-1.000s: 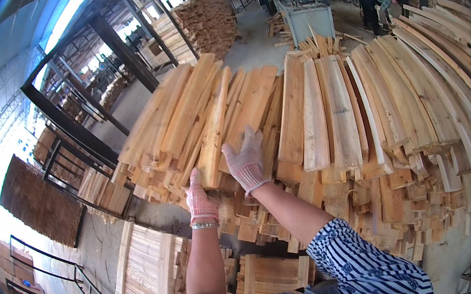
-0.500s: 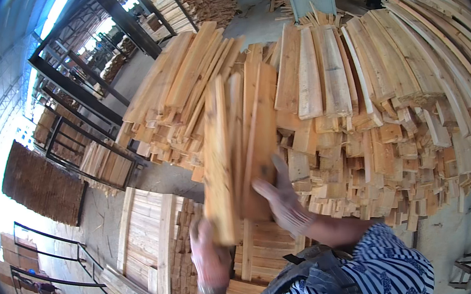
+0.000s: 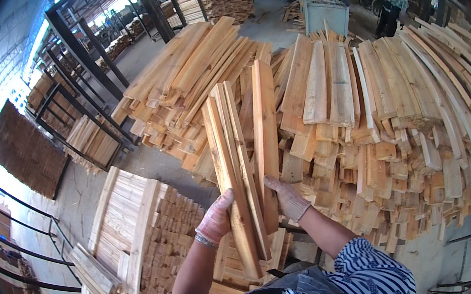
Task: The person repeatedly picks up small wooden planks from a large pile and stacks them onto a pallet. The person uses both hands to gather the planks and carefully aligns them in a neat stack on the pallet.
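My left hand (image 3: 216, 218), in a pinkish knit glove, is closed on the lower part of a few narrow wooden boards (image 3: 228, 177) held side by side. Its thumb lies over the nearest edge. My right hand (image 3: 288, 199), gloved too, grips a wider wooden board (image 3: 265, 125) by its outer edge. Both loads stand nearly upright before my body, leaning together at the bottom with a narrow gap between their upper parts. The palms and some fingers are hidden behind the wood.
Ahead and to the right lies a large heap of loose boards (image 3: 380, 79). A neat board stack (image 3: 132, 218) stands at my lower left, near black metal frames (image 3: 77, 128). Farther off are a pale green machine (image 3: 325, 12) and a person bending over (image 3: 392, 13).
My left hand has risen, and the boards have parted into two groups with a gap between. The view has shifted, showing more of the stack at left.
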`<state>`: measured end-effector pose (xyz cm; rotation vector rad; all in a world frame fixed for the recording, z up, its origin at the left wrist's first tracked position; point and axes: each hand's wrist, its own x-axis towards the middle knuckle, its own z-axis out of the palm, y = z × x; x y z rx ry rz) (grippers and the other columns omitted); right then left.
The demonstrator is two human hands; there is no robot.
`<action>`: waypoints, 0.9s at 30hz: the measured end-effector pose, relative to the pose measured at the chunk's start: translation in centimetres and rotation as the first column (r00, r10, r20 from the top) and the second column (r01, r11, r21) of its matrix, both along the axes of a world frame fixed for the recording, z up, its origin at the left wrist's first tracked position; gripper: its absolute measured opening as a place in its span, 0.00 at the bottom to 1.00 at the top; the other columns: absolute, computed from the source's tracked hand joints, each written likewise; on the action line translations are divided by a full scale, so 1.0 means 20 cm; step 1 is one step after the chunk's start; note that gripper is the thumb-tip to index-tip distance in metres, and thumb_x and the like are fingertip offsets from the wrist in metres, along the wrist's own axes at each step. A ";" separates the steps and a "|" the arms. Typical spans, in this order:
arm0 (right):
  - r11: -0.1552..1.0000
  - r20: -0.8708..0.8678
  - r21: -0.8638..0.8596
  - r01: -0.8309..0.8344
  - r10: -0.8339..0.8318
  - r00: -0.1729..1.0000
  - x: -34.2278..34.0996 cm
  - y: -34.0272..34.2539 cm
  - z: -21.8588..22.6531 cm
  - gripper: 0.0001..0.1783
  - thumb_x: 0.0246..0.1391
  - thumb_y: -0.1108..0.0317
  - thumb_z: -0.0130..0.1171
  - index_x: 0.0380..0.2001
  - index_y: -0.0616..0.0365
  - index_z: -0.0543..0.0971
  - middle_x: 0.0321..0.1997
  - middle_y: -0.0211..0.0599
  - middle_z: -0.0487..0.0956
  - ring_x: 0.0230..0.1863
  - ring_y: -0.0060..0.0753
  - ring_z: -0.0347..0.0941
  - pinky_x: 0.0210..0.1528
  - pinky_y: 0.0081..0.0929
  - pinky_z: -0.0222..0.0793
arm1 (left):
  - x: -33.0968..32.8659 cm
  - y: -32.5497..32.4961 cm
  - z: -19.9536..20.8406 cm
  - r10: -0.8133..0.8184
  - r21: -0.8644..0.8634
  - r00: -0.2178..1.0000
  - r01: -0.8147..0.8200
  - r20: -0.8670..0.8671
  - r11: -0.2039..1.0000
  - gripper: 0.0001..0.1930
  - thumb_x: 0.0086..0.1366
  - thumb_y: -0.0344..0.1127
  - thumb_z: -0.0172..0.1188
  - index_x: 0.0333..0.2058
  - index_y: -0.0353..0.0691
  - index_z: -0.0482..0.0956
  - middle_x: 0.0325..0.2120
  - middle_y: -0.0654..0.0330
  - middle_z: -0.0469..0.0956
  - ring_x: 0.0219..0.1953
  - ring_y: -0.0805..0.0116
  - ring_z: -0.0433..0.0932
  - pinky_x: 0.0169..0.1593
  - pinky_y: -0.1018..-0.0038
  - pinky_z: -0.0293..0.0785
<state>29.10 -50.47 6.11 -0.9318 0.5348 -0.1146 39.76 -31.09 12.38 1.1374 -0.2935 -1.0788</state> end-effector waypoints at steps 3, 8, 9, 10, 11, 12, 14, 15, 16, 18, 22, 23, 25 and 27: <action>0.997 0.010 -0.083 0.008 -0.007 1.000 -0.09 0.04 0.07 0.36 0.60 0.52 0.63 0.63 0.64 0.68 0.63 0.39 0.73 0.62 0.31 0.70 0.63 0.27 0.66 | -0.18 0.01 0.04 0.129 0.013 0.989 -0.130 0.074 0.991 0.37 0.63 0.50 0.67 0.63 0.35 0.64 0.47 0.60 0.77 0.48 0.72 0.76 0.53 0.71 0.76; 0.926 0.014 -0.374 -0.050 0.059 0.998 -0.28 0.20 0.24 0.38 0.56 0.52 0.67 0.63 0.61 0.66 0.53 0.36 0.79 0.53 0.27 0.75 0.55 0.29 0.73 | -0.42 0.17 0.11 0.248 0.020 0.955 -0.254 0.161 0.967 0.36 0.61 0.39 0.71 0.63 0.35 0.63 0.49 0.59 0.76 0.47 0.73 0.76 0.50 0.74 0.76; 0.914 0.012 -0.396 -0.082 0.095 0.995 -0.28 0.20 0.26 0.38 0.56 0.53 0.67 0.63 0.61 0.66 0.53 0.36 0.78 0.53 0.27 0.74 0.55 0.28 0.73 | -0.44 0.20 0.13 0.248 0.029 0.954 -0.256 0.169 0.966 0.39 0.60 0.42 0.72 0.63 0.35 0.62 0.49 0.59 0.76 0.47 0.72 0.76 0.50 0.74 0.76; 0.902 0.010 -0.414 -0.124 0.140 0.990 -0.29 0.22 0.28 0.37 0.57 0.54 0.66 0.63 0.60 0.65 0.54 0.36 0.78 0.53 0.26 0.74 0.55 0.28 0.73 | -0.47 0.25 0.16 0.268 0.003 0.947 -0.273 0.175 0.962 0.40 0.59 0.44 0.72 0.63 0.34 0.61 0.50 0.59 0.76 0.48 0.72 0.75 0.51 0.74 0.75; 0.883 0.002 -0.440 -0.166 0.186 0.983 -0.30 0.24 0.28 0.36 0.58 0.54 0.65 0.63 0.60 0.65 0.54 0.36 0.78 0.53 0.25 0.74 0.55 0.27 0.73 | -0.50 0.29 0.16 0.290 -0.032 0.941 -0.289 0.175 0.957 0.41 0.59 0.45 0.73 0.63 0.34 0.61 0.50 0.59 0.75 0.49 0.72 0.75 0.52 0.73 0.75; 0.859 0.038 -0.477 -0.187 0.233 0.972 -0.30 0.28 0.32 0.35 0.59 0.55 0.64 0.63 0.59 0.65 0.54 0.35 0.78 0.52 0.24 0.74 0.53 0.25 0.73 | -0.54 0.36 0.15 0.334 -0.069 0.920 -0.326 0.207 0.943 0.42 0.58 0.46 0.73 0.63 0.34 0.61 0.51 0.59 0.75 0.51 0.72 0.74 0.54 0.72 0.74; 0.780 -0.062 -0.536 -0.322 0.344 0.937 -0.34 0.33 0.42 0.35 0.60 0.57 0.63 0.65 0.59 0.64 0.55 0.34 0.77 0.51 0.22 0.74 0.51 0.22 0.73 | -0.63 0.49 0.12 0.427 -0.120 0.888 -0.411 0.171 0.904 0.41 0.58 0.43 0.73 0.63 0.36 0.61 0.52 0.59 0.74 0.53 0.70 0.73 0.57 0.69 0.73; 0.718 -0.197 -0.548 -0.429 0.388 0.900 -0.37 0.32 0.44 0.36 0.60 0.58 0.62 0.66 0.61 0.62 0.54 0.34 0.77 0.50 0.21 0.74 0.50 0.20 0.73 | -0.70 0.53 0.14 0.456 -0.171 0.889 -0.445 0.033 0.879 0.43 0.57 0.43 0.74 0.65 0.36 0.59 0.53 0.58 0.74 0.53 0.70 0.73 0.56 0.69 0.73; 0.715 -0.182 -0.542 -0.441 0.412 0.893 -0.39 0.34 0.41 0.38 0.60 0.59 0.62 0.67 0.61 0.60 0.54 0.35 0.77 0.50 0.21 0.75 0.50 0.20 0.73 | -0.75 0.57 0.09 0.487 -0.140 0.873 -0.485 -0.025 0.863 0.44 0.57 0.42 0.74 0.66 0.37 0.57 0.53 0.57 0.74 0.52 0.70 0.74 0.56 0.69 0.73; 0.677 -0.216 -0.534 -0.507 0.471 0.856 -0.41 0.41 0.33 0.42 0.60 0.59 0.62 0.70 0.63 0.54 0.54 0.38 0.77 0.50 0.22 0.75 0.50 0.19 0.73 | -0.87 0.59 -0.02 0.573 -0.021 0.811 -0.579 -0.114 0.815 0.47 0.56 0.41 0.75 0.67 0.37 0.55 0.53 0.56 0.74 0.50 0.69 0.75 0.54 0.69 0.74; 0.333 -0.511 -0.529 -0.781 0.610 0.606 -0.41 0.75 0.20 0.50 0.60 0.61 0.62 0.73 0.67 0.43 0.56 0.47 0.77 0.52 0.30 0.75 0.53 0.21 0.73 | -1.17 0.72 -0.36 0.727 0.229 0.619 -0.693 -0.296 0.684 0.44 0.56 0.38 0.74 0.62 0.30 0.54 0.47 0.48 0.76 0.45 0.62 0.80 0.44 0.66 0.82; 0.332 -0.587 -0.381 -0.863 0.634 0.503 -0.43 0.76 0.12 0.51 0.59 0.61 0.63 0.72 0.69 0.44 0.57 0.50 0.76 0.56 0.33 0.74 0.54 0.23 0.73 | -1.22 0.72 -0.44 0.722 0.255 0.578 -0.685 -0.381 0.683 0.42 0.56 0.38 0.73 0.60 0.29 0.55 0.45 0.46 0.76 0.43 0.60 0.81 0.42 0.65 0.84; 0.236 -0.661 -0.367 -0.900 0.614 0.431 -0.47 0.73 -0.20 0.44 0.59 0.62 0.61 0.70 0.71 0.52 0.54 0.51 0.78 0.51 0.34 0.78 0.52 0.27 0.75 | -1.32 0.74 -0.56 0.684 0.309 0.444 -0.657 -0.578 0.688 0.25 0.63 0.33 0.66 0.53 0.29 0.66 0.43 0.46 0.79 0.42 0.53 0.84 0.42 0.58 0.87; 0.179 -0.664 -0.103 -0.978 0.720 0.202 -0.49 0.83 -0.40 0.34 0.59 0.61 0.59 0.62 0.72 0.65 0.48 0.49 0.80 0.41 0.35 0.81 0.46 0.32 0.78 | -1.44 0.80 -0.82 0.569 0.257 0.301 -0.668 -0.765 0.698 0.23 0.66 0.33 0.62 0.56 0.30 0.66 0.46 0.47 0.79 0.44 0.53 0.83 0.48 0.56 0.84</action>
